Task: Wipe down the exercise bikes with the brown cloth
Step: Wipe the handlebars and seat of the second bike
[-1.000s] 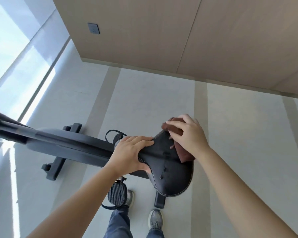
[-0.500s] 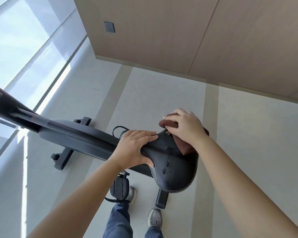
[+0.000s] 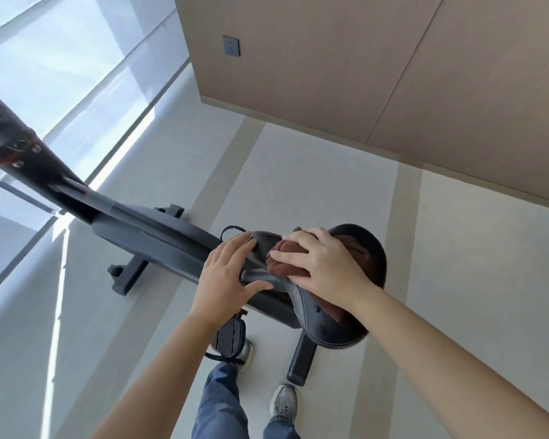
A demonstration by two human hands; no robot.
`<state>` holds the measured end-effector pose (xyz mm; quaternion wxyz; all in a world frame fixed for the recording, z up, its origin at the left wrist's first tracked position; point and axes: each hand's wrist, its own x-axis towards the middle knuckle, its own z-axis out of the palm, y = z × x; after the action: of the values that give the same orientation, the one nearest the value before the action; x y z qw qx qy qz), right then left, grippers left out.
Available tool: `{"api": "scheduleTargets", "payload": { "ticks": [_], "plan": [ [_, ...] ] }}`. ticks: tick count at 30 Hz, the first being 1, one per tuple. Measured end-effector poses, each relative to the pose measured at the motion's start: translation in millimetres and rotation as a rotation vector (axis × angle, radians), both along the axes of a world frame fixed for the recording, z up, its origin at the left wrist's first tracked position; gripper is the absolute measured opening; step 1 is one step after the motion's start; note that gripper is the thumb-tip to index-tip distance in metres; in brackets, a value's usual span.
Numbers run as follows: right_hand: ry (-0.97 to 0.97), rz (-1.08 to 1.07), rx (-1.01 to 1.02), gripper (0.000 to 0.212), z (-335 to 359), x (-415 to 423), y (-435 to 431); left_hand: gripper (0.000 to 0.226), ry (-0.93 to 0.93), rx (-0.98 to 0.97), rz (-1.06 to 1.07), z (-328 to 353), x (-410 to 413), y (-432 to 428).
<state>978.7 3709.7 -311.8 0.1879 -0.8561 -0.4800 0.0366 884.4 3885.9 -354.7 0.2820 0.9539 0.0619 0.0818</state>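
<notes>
— Pressing on what, the right hand (image 3: 324, 264)?

— On the brown cloth (image 3: 284, 267). The fingers are spread and bent over the bunched cloth, holding it down on the black saddle (image 3: 330, 332), toward the nose end. A tail of cloth shows from under the wrist, further back on the seat.

— And the left hand (image 3: 229, 277)?

— Just beside it, at the saddle's nose. The fingers lie nearly straight against the tip and the thumb is stretched wide below, so the hand is loose and grips nothing. Whether the thumb touches the grey part under the saddle, I cannot tell.

— What carries the saddle?

— The dark exercise bike (image 3: 159, 229). Its body runs away to the left and rises into a blurred post (image 3: 10, 144) at the frame's edge.

— Lower down?

— A ribbed pedal (image 3: 229, 335) with a strap hangs under the left forearm. The front foot bar (image 3: 127, 274) lies on the floor (image 3: 298, 172) to the left, and the rear foot bar (image 3: 300, 359) sits below the saddle. Blue jeans (image 3: 219, 403) and grey trainers (image 3: 284, 402) stand close to that rear bar, one shoe partly behind the pedal.

— Around all that?

— A wood-panelled wall (image 3: 330, 74) with a grey socket (image 3: 230, 45) beyond the bike, and a tall window (image 3: 61, 58) on the left, throwing bright strips across the pale floor.
</notes>
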Motion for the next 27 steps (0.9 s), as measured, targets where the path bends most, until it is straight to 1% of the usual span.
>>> {"api": "scheduleTargets", "payload": {
  "ticks": [2, 4, 6, 9, 11, 13, 15, 17, 19, 21, 23, 27],
  "plan": [
    [0.038, 0.032, -0.045, 0.036, 1, 4, 26, 0.077, 0.036, 0.007, 0.031, -2, -4, 6],
    [0.047, 0.043, -0.064, 0.037, 3, 5, 25, 0.078, 0.047, 0.022, 0.032, -3, -7, 11],
    [0.038, 0.041, -0.052, 0.037, 3, 1, -4, 0.079, 0.051, 0.019, 0.033, -4, -8, 13],
    [0.014, -0.025, 0.007, 0.035, 0, -11, -55, 0.080, 0.057, -0.015, 0.016, -6, -9, 13],
    [-0.006, -0.071, 0.032, 0.032, 0, -15, -58, 0.081, 0.063, -0.031, 0.000, -7, -11, 13],
    [-0.014, -0.076, 0.042, 0.033, 0, -13, -32, 0.082, 0.081, -0.049, 0.000, -9, -13, 16],
    [-0.003, -0.037, 0.028, 0.035, 1, -7, 12, 0.081, 0.096, -0.056, 0.015, -12, -16, 18],
    [0.007, -0.013, -0.027, 0.034, -2, 1, 53, 0.080, 0.112, -0.048, 0.038, -15, -20, 19],
    [-0.023, 0.001, -0.092, 0.034, -5, 5, 69, 0.079, 0.123, -0.046, 0.063, -17, -24, 17],
    [-0.015, 0.018, -0.085, 0.034, -3, 2, 54, 0.079, 0.116, -0.065, 0.078, -19, -27, 14],
    [0.019, 0.012, -0.048, 0.035, -1, -8, 17, 0.078, 0.108, -0.100, 0.095, -19, -31, 11],
    [-0.024, -0.052, -0.010, 0.031, -4, -37, -55, 0.077, 0.097, -0.143, 0.114, -20, -45, 4]
  ]
}}
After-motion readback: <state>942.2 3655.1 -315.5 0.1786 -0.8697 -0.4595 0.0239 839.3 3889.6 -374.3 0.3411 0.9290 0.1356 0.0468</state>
